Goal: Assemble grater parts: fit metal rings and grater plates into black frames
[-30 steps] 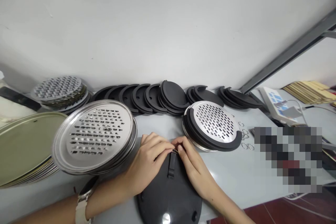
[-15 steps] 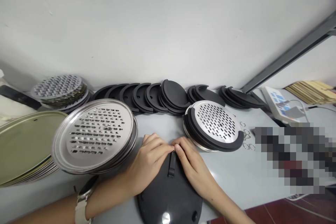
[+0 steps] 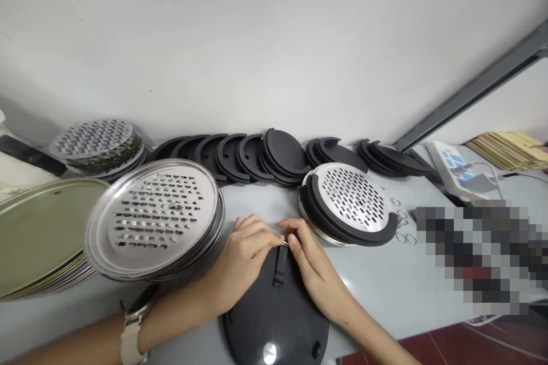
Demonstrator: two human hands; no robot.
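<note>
My left hand (image 3: 248,256) and my right hand (image 3: 308,254) meet at their fingertips, pinching a small metal ring (image 3: 285,243) at the top end of a black strap (image 3: 280,265). That strap lies on a round black plastic disc (image 3: 274,325), which has a shiny metal spot near its lower edge. A tilted stack of perforated steel grater plates (image 3: 158,219) leans just left of my left hand. To the right of my right hand stands a steel grater plate with a black rim (image 3: 351,202).
Several black crescent rims and discs (image 3: 257,159) line the wall behind. Grey table (image 3: 377,279) carries loose metal rings (image 3: 402,222), a perforated stack (image 3: 94,140) and olive-coloured discs (image 3: 43,228). A white panel (image 3: 458,174) and wooden strips (image 3: 509,150) lie far right. A blurred patch hides the right side.
My fingers have curled a little more tightly around the ring at the strap's top. The view has shifted slightly, and the disc and stacks have stayed in place.
</note>
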